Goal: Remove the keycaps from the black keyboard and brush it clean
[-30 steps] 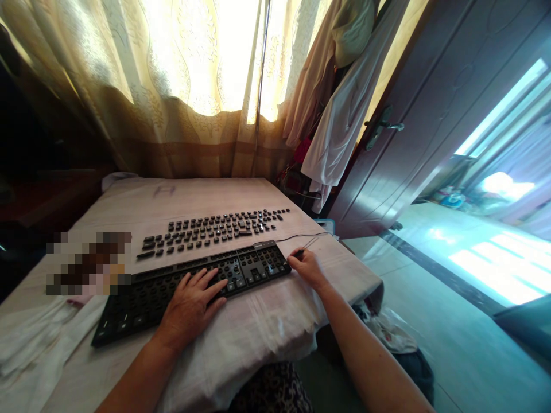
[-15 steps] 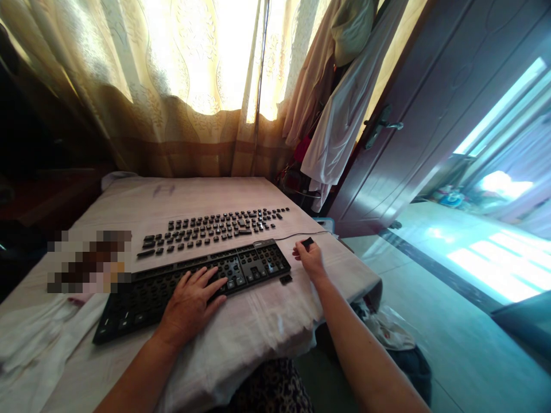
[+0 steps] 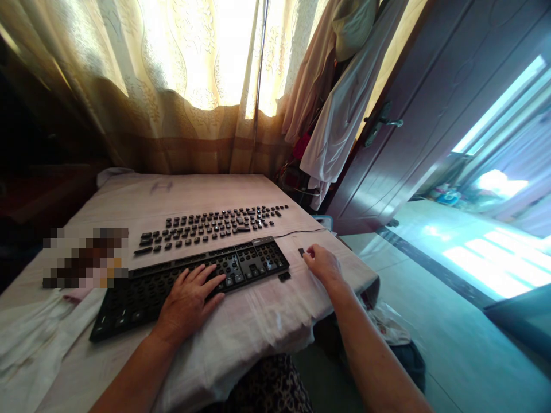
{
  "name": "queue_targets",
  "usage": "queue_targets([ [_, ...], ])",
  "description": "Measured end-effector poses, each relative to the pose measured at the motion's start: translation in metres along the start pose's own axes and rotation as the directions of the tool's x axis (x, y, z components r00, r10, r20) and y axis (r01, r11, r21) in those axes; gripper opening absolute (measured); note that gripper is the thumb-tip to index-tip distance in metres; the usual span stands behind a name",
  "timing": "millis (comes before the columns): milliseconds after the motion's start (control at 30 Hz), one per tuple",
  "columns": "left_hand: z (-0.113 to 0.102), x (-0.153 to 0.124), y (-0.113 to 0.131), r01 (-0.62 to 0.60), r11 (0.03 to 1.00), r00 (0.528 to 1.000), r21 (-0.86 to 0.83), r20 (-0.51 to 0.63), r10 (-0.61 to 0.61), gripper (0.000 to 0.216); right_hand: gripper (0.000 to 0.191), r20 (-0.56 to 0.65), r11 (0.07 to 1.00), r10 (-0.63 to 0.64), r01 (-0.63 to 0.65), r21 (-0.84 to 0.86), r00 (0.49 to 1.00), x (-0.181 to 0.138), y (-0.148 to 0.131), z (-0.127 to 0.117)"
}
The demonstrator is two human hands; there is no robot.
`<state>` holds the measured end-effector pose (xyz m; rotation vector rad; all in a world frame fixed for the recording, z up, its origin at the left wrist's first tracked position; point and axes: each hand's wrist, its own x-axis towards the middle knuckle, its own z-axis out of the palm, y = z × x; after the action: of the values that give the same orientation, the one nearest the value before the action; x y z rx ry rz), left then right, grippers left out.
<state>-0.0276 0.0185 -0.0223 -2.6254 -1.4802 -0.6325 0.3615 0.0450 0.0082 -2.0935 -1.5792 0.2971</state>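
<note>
Shifted slightly to the right since half a second ago, the right hand (image 3: 325, 265) is now seen low over the tablecloth (image 3: 258, 321), and the small black piece (image 3: 301, 251), held up at the fingers in that earlier frame, is now seen lower, at the tips of the thumb and forefinger. The fingers are curled; whether the piece is pinched or merely touched cannot be told. A second black piece (image 3: 284, 276) is set just beside the near right corner of the black computer keyboard (image 3: 243, 268).

The left hand (image 3: 185, 301) is laid on the middle of the keyboard with its fingers spread, as before. The keyboard is placed at a slant across the table, and dark key sockets are exposed over much of it. Behind it, loose black keycaps (image 3: 243, 229) are arranged in rows. A thin cable (image 3: 297, 233) is stretched rightward from the far edge.
</note>
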Motion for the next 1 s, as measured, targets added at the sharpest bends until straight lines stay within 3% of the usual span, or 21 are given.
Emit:
queue_targets([
  [67,0.0,0.0,0.0,0.003,1.0,1.0,-0.011,-0.009,-0.003,0.037,0.015,0.052,0.992,-0.128,0.128,0.006,0.99,-0.013,-0.008,-0.003],
  [167,0.001,0.0,0.0,0.008,1.0,1.0,-0.009,-0.008,-0.008,0.037,0.02,0.206,0.955,-0.297,0.29,0.065,0.932,-0.03,-0.019,-0.001],
  [300,0.001,0.001,0.0,0.011,1.0,1.0,-0.007,-0.005,-0.011,0.037,0.022,0.289,0.929,-0.371,0.347,0.133,0.883,-0.038,-0.025,0.003],
  [467,0.0,0.001,0.001,0.009,1.0,1.0,0.014,0.003,-0.009,0.038,0.014,0.291,0.936,-0.319,0.251,0.248,0.902,-0.034,-0.026,0.003],
  [733,0.002,0.0,-0.001,-0.002,1.0,1.0,0.013,-0.011,0.002,0.038,0.021,0.416,0.875,-0.166,-0.061,0.481,0.894,-0.016,-0.033,-0.003],
  [867,0.003,-0.001,-0.002,-0.015,0.999,1.0,0.043,-0.009,0.015,0.039,0.022,0.424,0.843,-0.11,-0.142,0.52,0.899,-0.001,-0.038,-0.005],
  [1000,0.003,-0.002,-0.004,-0.035,0.997,0.999,0.071,-0.006,0.035,0.04,0.01,0.412,0.841,-0.057,-0.178,0.51,0.909,0.017,-0.039,-0.003],
])
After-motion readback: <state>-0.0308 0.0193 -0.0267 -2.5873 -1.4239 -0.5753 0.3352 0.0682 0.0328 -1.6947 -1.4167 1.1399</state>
